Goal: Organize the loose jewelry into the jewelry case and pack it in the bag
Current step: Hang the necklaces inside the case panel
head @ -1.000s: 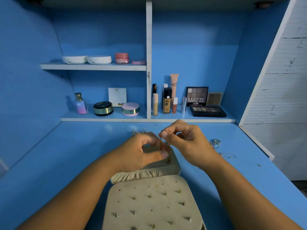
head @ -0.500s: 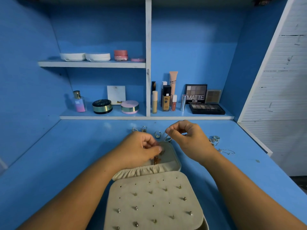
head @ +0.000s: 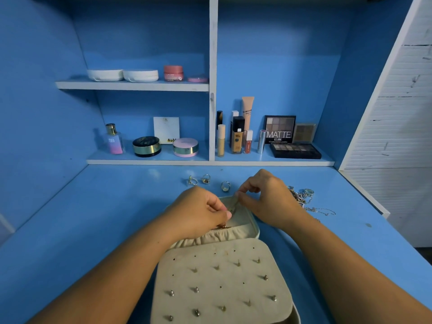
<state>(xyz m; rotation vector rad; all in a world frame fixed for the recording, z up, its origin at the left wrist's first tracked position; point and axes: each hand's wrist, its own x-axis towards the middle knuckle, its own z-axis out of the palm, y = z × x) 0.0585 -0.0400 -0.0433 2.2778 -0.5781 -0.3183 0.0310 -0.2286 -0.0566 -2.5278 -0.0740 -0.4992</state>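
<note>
Jewelry case (head: 233, 237) is shown open on the desk (head: 105, 218), its far rim pinched by the right grip (head: 268, 197); the curled left grip's (head: 198, 213) hold cannot be told. Rings (head: 205, 178) are set behind, chains (head: 304, 199) beside; the desk is bounded by shelves (head: 149, 161).

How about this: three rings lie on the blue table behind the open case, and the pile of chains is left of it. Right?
Not quite. The head view shows the pile of chains right of the open case, not left. The three rings do lie on the blue table behind it.
</note>
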